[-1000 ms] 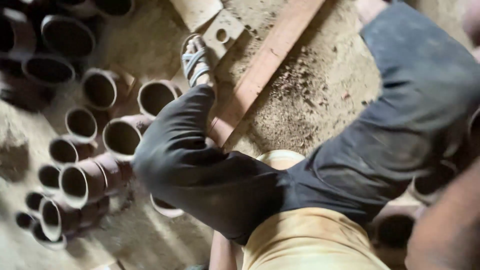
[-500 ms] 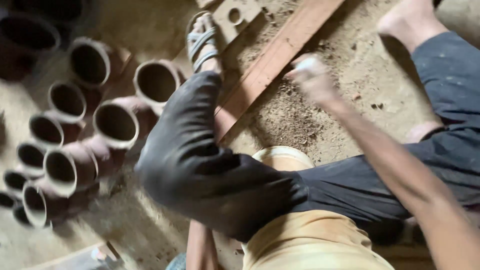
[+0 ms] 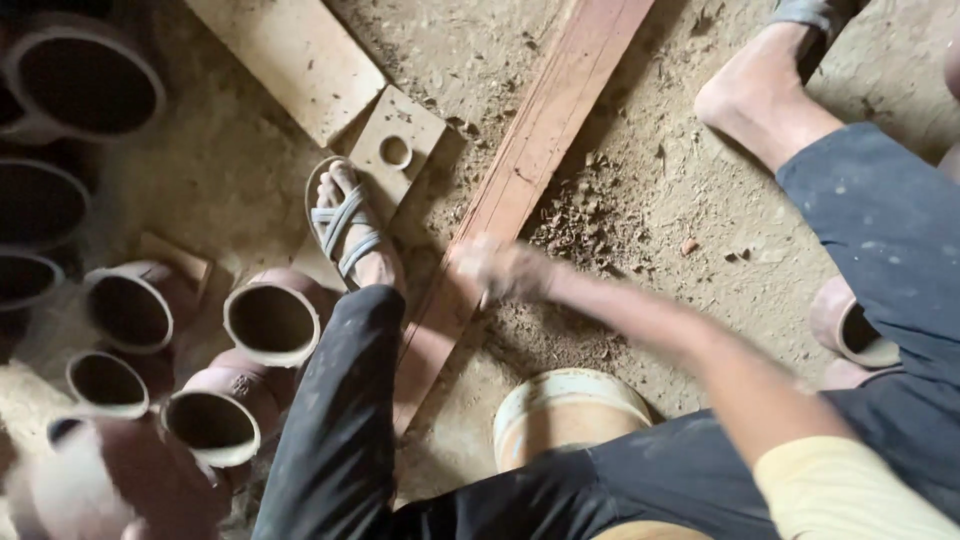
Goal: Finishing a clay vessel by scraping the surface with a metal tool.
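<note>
In the head view, the only view I have, I look straight down at a dirt floor [image 3: 640, 200] between my two legs. My right hand [image 3: 500, 268] is stretched forward and low, over the long reddish wooden plank [image 3: 540, 150] that lies diagonally on the floor. The hand is blurred, so I cannot tell if it is clenched, released, or grasping something; it seems to touch the right edge of the plank, next to a small heap of dark crumbs and sawdust [image 3: 580, 225]. I judge the arm reaches so far because the plank lies in front of the body, between the feet. My left hand is not in view.

The left foot, in a grey strap sandal [image 3: 345, 235], stands just beside the plank on its left side, perhaps to keep the body steady while squatting. The right foot [image 3: 760, 95] is bare and well apart, at the upper right.

A pale round container [image 3: 565, 415] sits on the floor just before my body, near the lower end of the plank. At the left, many clay pots [image 3: 270, 320] lie on their sides with the open mouths toward me, near each other; I think they are stored there to stay out of the working place. A flat pale board [image 3: 290, 55] and a small square block with a hole [image 3: 398, 145] lie above the sandal.
</note>
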